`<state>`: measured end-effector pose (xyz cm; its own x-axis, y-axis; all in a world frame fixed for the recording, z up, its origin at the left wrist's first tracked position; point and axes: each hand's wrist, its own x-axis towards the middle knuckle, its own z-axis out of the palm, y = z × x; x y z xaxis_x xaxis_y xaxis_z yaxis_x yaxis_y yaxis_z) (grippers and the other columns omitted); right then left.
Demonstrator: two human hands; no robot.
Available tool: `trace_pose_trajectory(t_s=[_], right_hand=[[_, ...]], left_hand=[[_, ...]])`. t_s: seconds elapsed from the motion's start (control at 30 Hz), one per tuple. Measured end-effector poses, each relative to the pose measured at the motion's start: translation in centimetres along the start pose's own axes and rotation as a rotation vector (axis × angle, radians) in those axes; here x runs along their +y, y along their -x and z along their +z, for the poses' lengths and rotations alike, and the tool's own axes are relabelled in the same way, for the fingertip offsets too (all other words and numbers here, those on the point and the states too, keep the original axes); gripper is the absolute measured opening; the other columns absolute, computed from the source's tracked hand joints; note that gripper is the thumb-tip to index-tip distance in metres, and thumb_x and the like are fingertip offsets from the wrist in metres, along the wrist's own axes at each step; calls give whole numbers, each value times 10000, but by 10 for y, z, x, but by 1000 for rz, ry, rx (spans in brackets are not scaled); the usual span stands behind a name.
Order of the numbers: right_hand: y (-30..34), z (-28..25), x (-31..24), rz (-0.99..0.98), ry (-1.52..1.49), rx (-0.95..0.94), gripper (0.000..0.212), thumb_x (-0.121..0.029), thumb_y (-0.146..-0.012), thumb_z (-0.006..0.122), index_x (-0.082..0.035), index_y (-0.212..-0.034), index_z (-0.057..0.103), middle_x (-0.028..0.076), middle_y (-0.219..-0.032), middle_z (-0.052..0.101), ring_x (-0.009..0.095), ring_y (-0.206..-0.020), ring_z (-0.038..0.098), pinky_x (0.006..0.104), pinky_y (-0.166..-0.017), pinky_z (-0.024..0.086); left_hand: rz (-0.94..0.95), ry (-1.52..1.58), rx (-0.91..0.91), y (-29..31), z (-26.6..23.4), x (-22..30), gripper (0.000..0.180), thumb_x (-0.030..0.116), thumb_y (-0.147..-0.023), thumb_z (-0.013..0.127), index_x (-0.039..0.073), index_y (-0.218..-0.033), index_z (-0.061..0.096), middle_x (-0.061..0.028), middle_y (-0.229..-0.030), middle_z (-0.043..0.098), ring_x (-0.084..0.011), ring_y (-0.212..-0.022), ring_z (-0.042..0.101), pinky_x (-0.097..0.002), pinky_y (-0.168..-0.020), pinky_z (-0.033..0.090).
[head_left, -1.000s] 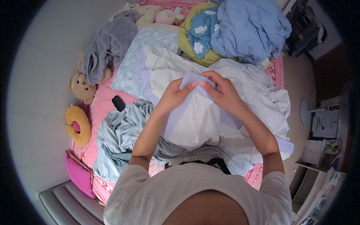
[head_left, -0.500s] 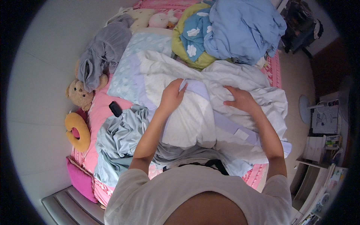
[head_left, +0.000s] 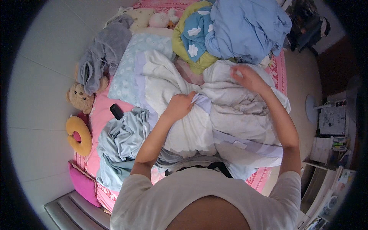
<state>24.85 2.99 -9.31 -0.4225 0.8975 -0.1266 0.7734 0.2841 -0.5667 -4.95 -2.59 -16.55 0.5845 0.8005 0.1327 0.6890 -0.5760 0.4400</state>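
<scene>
A white quilt (head_left: 237, 113) with a lavender border lies crumpled across the middle of the bed. My left hand (head_left: 181, 106) is closed on its lavender edge, pinching a fold near the centre. Farther off and to the right, my right hand (head_left: 248, 78) hovers over or rests on the bunched far part of the quilt. Its fingers are curved but apart, with no cloth visible between them. The quilt's left side overlaps a pale blue patterned pillow (head_left: 123, 74). Grey-blue satiny bedding (head_left: 124, 134) is heaped left of my left forearm.
A blue comforter (head_left: 245, 30) and a green blanket (head_left: 179, 42) are piled at the far end. Along the left wall are grey cloth (head_left: 111, 46), a teddy bear (head_left: 81, 96), a yellow neck pillow (head_left: 82, 142) and a magenta cushion (head_left: 82, 184). A black object (head_left: 116, 111) lies nearby.
My right hand has moved away from me, over the far part of the quilt. My left hand has shifted slightly right and nearer with the lavender edge. The quilt's right side is more bunched.
</scene>
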Motion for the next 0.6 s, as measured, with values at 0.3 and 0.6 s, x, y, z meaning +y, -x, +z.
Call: trace_pose_trajectory(t_s=[0.3,0.6], right_hand=[[-39,87,92,258,207,2,544,-294,-755,608,-40,-1206,440,245,-996,583,376,-910,573,420,-774,457],[71,-11,160,353,-175,822,424,-164,-763,650,4,-1134,532,152,-1032,607,236,-918,579,312,-801,449]], left_hand=[[148,-117,-103,-41,0,-11,292,279,-839,504,23,-953,589,-159,-1029,560,-303,-1000,508,-465,-847,367],[113,-2,-253,-71,21,-48,314,316,-781,582,3,-800,604,-148,-1044,516,-295,-1066,440,-482,-912,273]])
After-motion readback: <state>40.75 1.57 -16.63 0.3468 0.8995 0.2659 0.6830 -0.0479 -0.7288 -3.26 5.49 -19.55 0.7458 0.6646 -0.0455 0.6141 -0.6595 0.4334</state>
